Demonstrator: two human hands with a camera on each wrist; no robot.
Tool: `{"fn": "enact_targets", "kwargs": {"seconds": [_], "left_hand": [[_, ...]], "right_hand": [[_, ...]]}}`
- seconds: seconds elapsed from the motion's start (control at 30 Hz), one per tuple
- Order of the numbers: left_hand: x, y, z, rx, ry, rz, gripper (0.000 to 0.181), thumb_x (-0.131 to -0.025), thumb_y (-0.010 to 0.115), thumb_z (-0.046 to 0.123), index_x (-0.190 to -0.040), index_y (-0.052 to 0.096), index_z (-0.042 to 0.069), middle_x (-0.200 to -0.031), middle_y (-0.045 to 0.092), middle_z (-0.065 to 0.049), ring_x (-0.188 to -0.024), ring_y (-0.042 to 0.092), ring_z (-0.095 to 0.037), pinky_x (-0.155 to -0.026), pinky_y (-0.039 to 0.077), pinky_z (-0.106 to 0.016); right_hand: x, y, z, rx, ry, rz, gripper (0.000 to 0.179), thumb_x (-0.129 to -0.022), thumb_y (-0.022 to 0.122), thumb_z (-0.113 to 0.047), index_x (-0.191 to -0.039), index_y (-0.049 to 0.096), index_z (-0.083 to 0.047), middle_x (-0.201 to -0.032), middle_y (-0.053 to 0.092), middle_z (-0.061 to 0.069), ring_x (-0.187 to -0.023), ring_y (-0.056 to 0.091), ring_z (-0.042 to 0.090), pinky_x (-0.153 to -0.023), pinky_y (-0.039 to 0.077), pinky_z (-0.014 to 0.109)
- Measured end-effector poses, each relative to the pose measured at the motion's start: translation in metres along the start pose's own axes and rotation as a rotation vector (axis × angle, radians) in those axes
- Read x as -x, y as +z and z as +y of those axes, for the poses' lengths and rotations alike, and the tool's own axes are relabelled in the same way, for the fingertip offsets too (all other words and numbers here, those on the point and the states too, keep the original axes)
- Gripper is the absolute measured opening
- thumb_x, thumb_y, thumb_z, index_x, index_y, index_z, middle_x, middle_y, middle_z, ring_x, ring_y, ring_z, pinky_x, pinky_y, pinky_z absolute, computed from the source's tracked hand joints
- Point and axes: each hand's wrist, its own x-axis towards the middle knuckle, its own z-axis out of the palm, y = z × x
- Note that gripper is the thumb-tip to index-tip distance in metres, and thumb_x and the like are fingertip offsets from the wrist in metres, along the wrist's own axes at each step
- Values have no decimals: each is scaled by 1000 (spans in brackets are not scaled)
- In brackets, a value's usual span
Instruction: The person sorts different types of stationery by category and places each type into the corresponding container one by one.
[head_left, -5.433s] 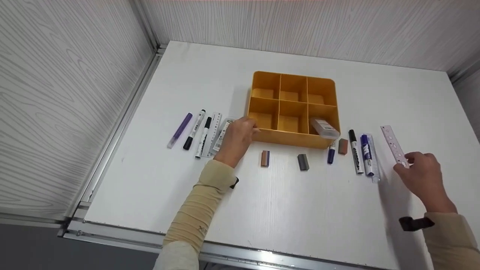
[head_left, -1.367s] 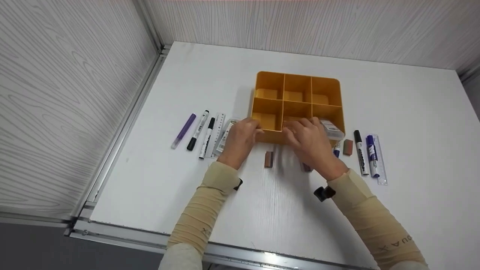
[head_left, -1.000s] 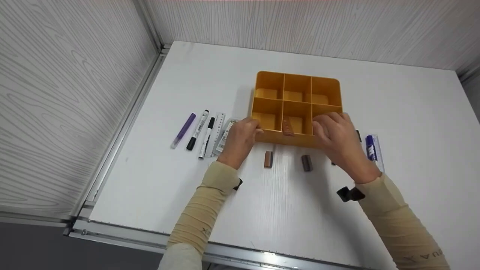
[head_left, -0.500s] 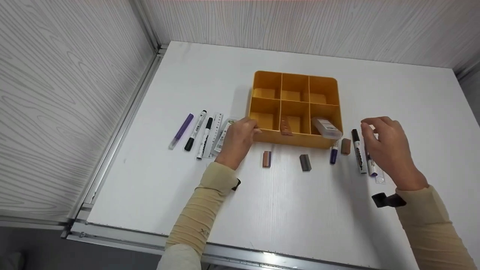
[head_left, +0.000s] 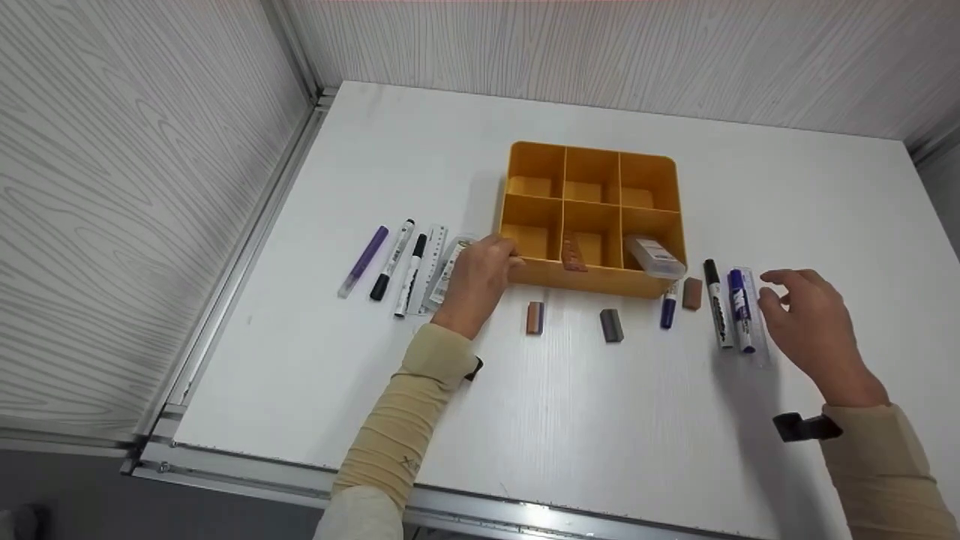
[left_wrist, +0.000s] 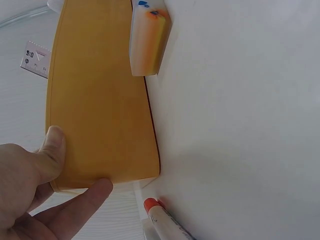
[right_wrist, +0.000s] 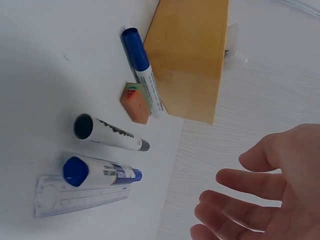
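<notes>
My left hand (head_left: 478, 281) grips the front left corner of a yellow six-compartment organizer box (head_left: 585, 280). In the left wrist view, the thumb and a finger pinch its wall (left_wrist: 100, 115). A small ruler (head_left: 573, 255) leans in the front middle compartment, its end above the rim. My right hand (head_left: 814, 326) hovers at the right, holding nothing, fingers loosely bent. Nearest to it are a clear ruler (head_left: 759, 341) and a blue-capped marker (head_left: 741, 311). In the right wrist view, the marker (right_wrist: 100, 172) lies against the clear ruler (right_wrist: 82, 200), apart from my fingers.
A clear plastic case (head_left: 654, 256) tilts in the front right compartment. Erasers (head_left: 535, 318) and a blue marker (head_left: 668, 309) lie before the box, a black marker (head_left: 718, 304) to its right. Several markers (head_left: 392, 260), a ruler (head_left: 427, 270) and a flat case (head_left: 448, 274) lie left.
My right hand carried the pink ruler from the right to the box and let go of it in the front middle compartment. It then moved back right, empty. The left hand stayed on the box.
</notes>
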Motion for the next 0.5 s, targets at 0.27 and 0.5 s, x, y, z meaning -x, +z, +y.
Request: {"fn": "enact_targets", "kwargs": {"seconds": [0.27, 0.5], "left_hand": [[-1, 0, 0, -1, -4, -6, 26, -92, 63, 28, -91, 69, 3, -85, 68, -10, -76, 65, -22, -69, 54, -33], [-1, 0, -1, 21, -15, -19, 25, -92, 63, 26, -93, 70, 3, -88, 69, -9, -77, 64, -22, -69, 53, -33]], "right_hand": [[14, 9, 23, 63, 14, -40, 30, -92, 54, 0, -120, 61, 10, -117, 55, 37, -93, 63, 49, -64, 50, 42], [26, 21, 40, 77, 49, -107, 34, -88, 57, 0, -120, 60, 11, -114, 55, 39, -88, 62, 46, -62, 49, 41]]}}
